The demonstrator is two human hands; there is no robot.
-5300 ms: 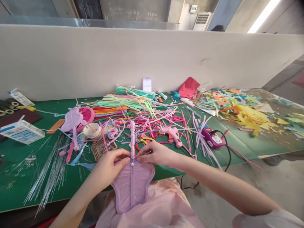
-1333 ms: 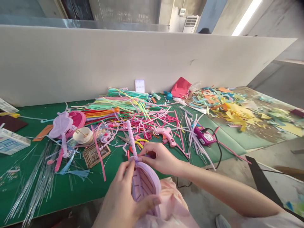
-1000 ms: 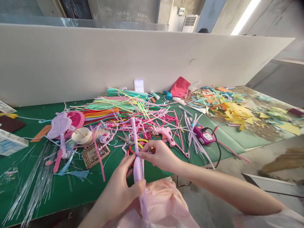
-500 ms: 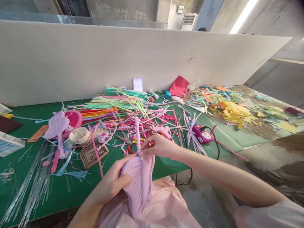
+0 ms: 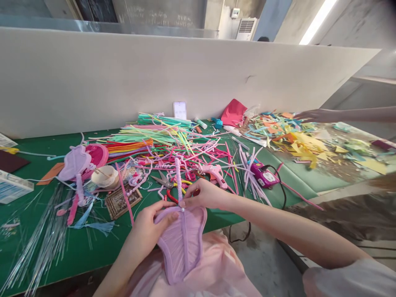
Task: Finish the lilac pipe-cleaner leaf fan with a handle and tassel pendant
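A lilac pipe-cleaner hand fan (image 5: 182, 243) with pleated sheer fabric lies in front of me, its broad face near my lap. The twisted handle (image 5: 178, 175) points away toward the table. My left hand (image 5: 148, 227) grips the fan's left upper edge, thumb on top of the fabric. At the base of the handle, my right hand (image 5: 201, 194) pinches with thumb and forefinger, right by a small white pearl bead (image 5: 182, 210). Just beyond the handle lie red-handled pliers (image 5: 171, 194) and scissors-like grey jaws (image 5: 162, 179), partly hidden.
Heaped pipe cleaners (image 5: 157, 136) cover the green table (image 5: 148, 239). A pink glue gun (image 5: 216, 173) and purple power socket (image 5: 262, 175) lie to the right. Another lilac fan (image 5: 74, 163) and a paper cup (image 5: 105, 177) are left. Another person's hand (image 5: 312, 115) reaches over paper scraps (image 5: 306, 146).
The fan has turned so its face shows more fully, and my left thumb has moved up toward the bead. Another person's arm has come in at the right.
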